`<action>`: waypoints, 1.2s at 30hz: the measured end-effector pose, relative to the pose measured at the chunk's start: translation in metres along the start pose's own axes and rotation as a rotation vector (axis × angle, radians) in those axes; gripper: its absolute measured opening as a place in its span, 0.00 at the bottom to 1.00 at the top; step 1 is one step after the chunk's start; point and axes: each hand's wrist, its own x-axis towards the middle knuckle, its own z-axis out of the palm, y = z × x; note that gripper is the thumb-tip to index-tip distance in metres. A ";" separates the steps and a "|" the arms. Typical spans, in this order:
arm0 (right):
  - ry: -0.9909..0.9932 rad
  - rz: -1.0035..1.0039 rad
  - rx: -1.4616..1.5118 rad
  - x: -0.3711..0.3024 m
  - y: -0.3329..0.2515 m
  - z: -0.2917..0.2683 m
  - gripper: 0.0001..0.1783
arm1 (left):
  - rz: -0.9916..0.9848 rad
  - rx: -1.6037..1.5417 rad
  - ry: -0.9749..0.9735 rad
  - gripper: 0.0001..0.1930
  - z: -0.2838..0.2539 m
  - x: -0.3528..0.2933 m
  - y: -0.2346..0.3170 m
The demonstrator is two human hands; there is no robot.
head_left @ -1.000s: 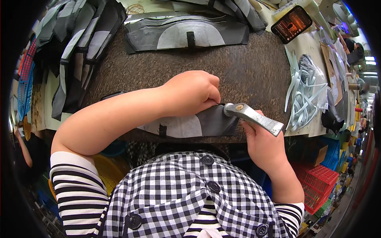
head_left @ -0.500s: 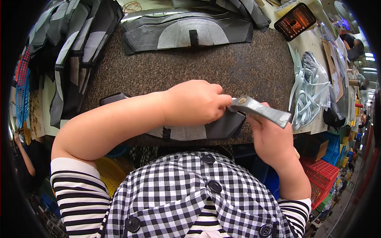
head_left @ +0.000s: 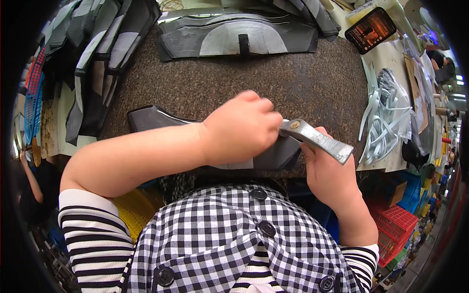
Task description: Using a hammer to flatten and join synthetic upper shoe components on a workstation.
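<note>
A dark grey, curved flat piece point(head_left: 277, 155) lies at the stone slab's near edge, partly covered by my left forearm. My left hand point(head_left: 242, 128) is over it, fingers curled closed in a pinch; whatever is between them is hidden. My right hand point(head_left: 332, 168) grips a hammer point(head_left: 320, 138) with its fingers wrapped around the handle. The metal head lies above that hand, one end close to my left fingertips. Whether the head touches the piece cannot be made out.
A stack of similar grey pieces point(head_left: 215, 46) rests on the far side of the brown speckled slab point(head_left: 273, 80). More pieces point(head_left: 97, 44) are piled at the left. To the right lie pale straps point(head_left: 383, 117) and a phone point(head_left: 370, 30). A red crate point(head_left: 396, 227) stands below right.
The hammer and my right hand have shifted slightly left. My left hand stays closed beside the hammer head. More of the near piece's left end shows, and the whole view has shifted a little.
</note>
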 end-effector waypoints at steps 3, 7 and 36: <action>0.007 0.009 0.004 0.001 0.000 0.002 0.03 | -0.256 -0.135 0.093 0.04 0.003 -0.007 0.003; 0.055 -0.033 0.010 0.000 0.003 0.004 0.03 | -0.189 -0.161 0.058 0.04 0.004 -0.008 0.005; 0.134 -0.046 0.139 0.009 -0.005 0.002 0.06 | -0.214 0.080 0.098 0.14 0.004 -0.021 0.050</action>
